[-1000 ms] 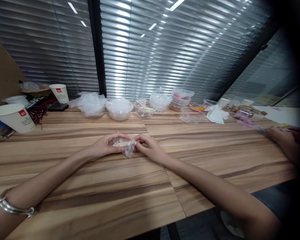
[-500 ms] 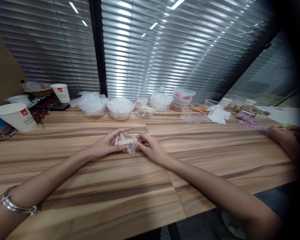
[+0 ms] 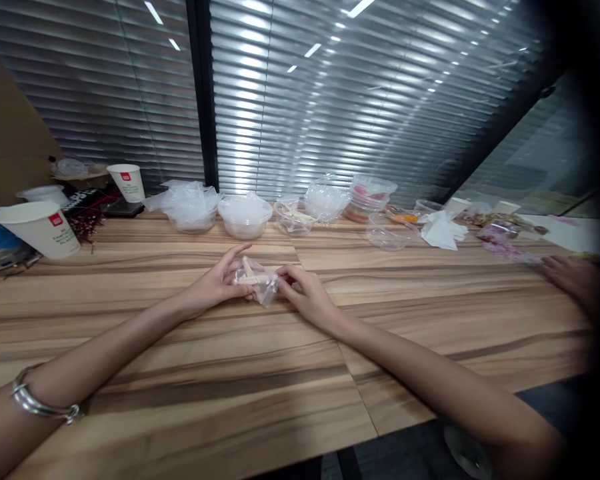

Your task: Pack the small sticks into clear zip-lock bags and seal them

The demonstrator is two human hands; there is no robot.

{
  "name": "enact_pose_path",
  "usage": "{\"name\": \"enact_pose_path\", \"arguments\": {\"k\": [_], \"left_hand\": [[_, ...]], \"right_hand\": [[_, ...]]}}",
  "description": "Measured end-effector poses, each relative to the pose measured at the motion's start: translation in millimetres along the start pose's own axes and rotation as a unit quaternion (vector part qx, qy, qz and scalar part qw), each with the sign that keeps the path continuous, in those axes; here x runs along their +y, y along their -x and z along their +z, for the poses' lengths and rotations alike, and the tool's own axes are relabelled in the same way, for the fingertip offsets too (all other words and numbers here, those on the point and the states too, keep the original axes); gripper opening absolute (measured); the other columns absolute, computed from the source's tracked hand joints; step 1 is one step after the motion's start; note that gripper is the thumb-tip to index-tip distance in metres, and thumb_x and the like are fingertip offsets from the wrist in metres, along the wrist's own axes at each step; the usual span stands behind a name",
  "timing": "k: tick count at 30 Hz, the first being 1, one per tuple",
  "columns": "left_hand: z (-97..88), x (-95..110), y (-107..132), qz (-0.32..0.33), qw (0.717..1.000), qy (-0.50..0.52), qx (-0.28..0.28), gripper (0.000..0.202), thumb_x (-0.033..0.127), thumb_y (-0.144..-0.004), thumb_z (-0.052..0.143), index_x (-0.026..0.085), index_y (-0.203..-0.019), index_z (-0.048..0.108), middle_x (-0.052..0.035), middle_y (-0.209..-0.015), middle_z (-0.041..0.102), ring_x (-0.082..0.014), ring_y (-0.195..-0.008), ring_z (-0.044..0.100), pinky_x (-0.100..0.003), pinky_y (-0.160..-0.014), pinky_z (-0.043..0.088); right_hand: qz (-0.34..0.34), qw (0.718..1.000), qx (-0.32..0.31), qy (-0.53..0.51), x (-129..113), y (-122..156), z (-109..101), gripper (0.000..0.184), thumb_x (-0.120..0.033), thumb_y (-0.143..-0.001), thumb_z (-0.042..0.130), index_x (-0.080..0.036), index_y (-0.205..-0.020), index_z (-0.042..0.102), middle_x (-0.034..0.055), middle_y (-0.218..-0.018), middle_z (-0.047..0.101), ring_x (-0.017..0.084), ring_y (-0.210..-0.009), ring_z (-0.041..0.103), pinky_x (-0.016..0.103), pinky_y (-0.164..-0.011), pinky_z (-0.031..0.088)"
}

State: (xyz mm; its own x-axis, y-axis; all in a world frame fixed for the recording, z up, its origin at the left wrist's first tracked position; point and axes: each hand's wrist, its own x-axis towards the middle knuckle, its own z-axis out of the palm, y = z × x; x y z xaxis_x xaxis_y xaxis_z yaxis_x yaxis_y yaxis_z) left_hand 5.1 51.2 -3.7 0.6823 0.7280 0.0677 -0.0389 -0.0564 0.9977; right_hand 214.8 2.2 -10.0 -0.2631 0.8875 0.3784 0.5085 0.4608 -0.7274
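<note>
Between my two hands is a small clear plastic bag (image 3: 264, 287) with pale, stick-like pieces inside; what they are I cannot make out. My left hand (image 3: 225, 280) grips the bag's left side, thumb in front and index finger raised above it. On the right side, my right hand (image 3: 303, 293) pinches the edge of the bag between thumb and fingertips. Both hands are just above or on the wood-grain table (image 3: 205, 373), near its middle.
Along the back stand plastic bowls (image 3: 245, 217), a bag-covered bowl (image 3: 190, 207), stacked tubs (image 3: 373, 193) and a clear lid (image 3: 387, 233). Crumpled tissue (image 3: 444, 230) lies further right. Paper cups (image 3: 40, 230) are at left. Another person's hand (image 3: 573, 280) rests at the right edge.
My left index finger has lifted and the pale pieces in the bag show more. The whole view has shifted slightly. The other person's hand now lies flatter.
</note>
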Motion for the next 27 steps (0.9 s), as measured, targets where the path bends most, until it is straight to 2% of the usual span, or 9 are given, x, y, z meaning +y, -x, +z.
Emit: {"name": "enact_pose_path", "arguments": {"k": [2, 5, 8, 16, 22, 25, 27], "left_hand": [[-0.1, -1, -1, -0.001, 1.000, 0.017, 0.014, 0.074, 0.023, -0.074, 0.065, 0.025, -0.136, 0.024, -0.0120, -0.128, 0.050, -0.0253, -0.109, 0.053, -0.034, -0.084, 0.049], [-0.4, -4, -3, 0.000, 0.999, 0.022, 0.024, 0.063, 0.028, -0.076, 0.063, 0.021, -0.131, 0.034, -0.0128, -0.128, 0.051, -0.0259, -0.111, 0.053, -0.035, -0.086, 0.049], [-0.4, -6, -3, 0.000, 0.999, 0.019, 0.032, 0.062, 0.029, -0.077, 0.063, 0.022, -0.131, 0.034, -0.0128, -0.125, 0.053, -0.0251, -0.107, 0.056, -0.036, -0.085, 0.050], [-4.2, -8, -2, -0.010, 1.000, 0.002, -0.008, 0.074, 0.023, -0.069, 0.070, 0.025, -0.132, 0.033, -0.0120, -0.128, 0.052, -0.0262, -0.112, 0.053, -0.038, -0.089, 0.047], [-3.8, -5, 1, -0.019, 0.999, -0.001, -0.029, 0.075, 0.020, -0.071, 0.068, 0.027, -0.135, 0.028, -0.0109, -0.133, 0.047, -0.0244, -0.113, 0.052, -0.040, -0.094, 0.043], [-3.3, -5, 1, -0.021, 0.999, 0.015, -0.035, 0.069, 0.023, -0.076, 0.064, 0.026, -0.135, 0.028, -0.0117, -0.128, 0.051, -0.0229, -0.105, 0.058, -0.037, -0.091, 0.045], [-3.5, -6, 1, -0.019, 0.999, 0.028, -0.032, 0.064, 0.025, -0.079, 0.061, 0.024, -0.134, 0.029, -0.0134, -0.125, 0.053, -0.0213, -0.094, 0.063, -0.036, -0.086, 0.048]], "right_hand": [[0.012, 1.000, 0.004, -0.001, 1, 0, 0, 0.017, -0.025, -0.089, 0.043, -0.019, -0.090, 0.059, 0.0036, -0.086, 0.064, 0.016, -0.077, 0.057, 0.027, -0.070, 0.043], [-0.001, 1.000, -0.001, 0.006, 2, 1, 2, 0.021, -0.026, -0.090, 0.040, -0.020, -0.101, 0.056, 0.0053, -0.094, 0.063, 0.017, -0.084, 0.057, 0.029, -0.075, 0.043], [-0.021, 0.999, -0.009, 0.034, 2, 2, 3, 0.024, -0.024, -0.091, 0.039, -0.021, -0.110, 0.052, 0.0072, -0.102, 0.061, 0.019, -0.090, 0.056, 0.031, -0.079, 0.041], [-0.017, 0.999, -0.034, 0.037, -2, 2, -1, 0.014, -0.022, -0.089, 0.041, -0.019, -0.092, 0.054, 0.0043, -0.088, 0.061, 0.016, -0.078, 0.055, 0.027, -0.070, 0.040], [0.018, 0.999, -0.002, 0.031, 6, 0, -1, 0.014, -0.023, -0.087, 0.043, -0.018, -0.076, 0.050, 0.0002, -0.072, 0.056, 0.013, -0.065, 0.051, 0.024, -0.059, 0.036], [0.028, 0.999, 0.013, 0.036, 10, 0, -1, 0.016, -0.025, -0.088, 0.042, -0.018, -0.075, 0.050, -0.0001, -0.071, 0.056, 0.013, -0.064, 0.050, 0.024, -0.058, 0.036], [0.021, 0.999, 0.015, 0.038, 11, 1, 0, 0.013, -0.024, -0.088, 0.041, -0.018, -0.079, 0.050, 0.0011, -0.076, 0.057, 0.014, -0.069, 0.051, 0.024, -0.062, 0.037]]}}
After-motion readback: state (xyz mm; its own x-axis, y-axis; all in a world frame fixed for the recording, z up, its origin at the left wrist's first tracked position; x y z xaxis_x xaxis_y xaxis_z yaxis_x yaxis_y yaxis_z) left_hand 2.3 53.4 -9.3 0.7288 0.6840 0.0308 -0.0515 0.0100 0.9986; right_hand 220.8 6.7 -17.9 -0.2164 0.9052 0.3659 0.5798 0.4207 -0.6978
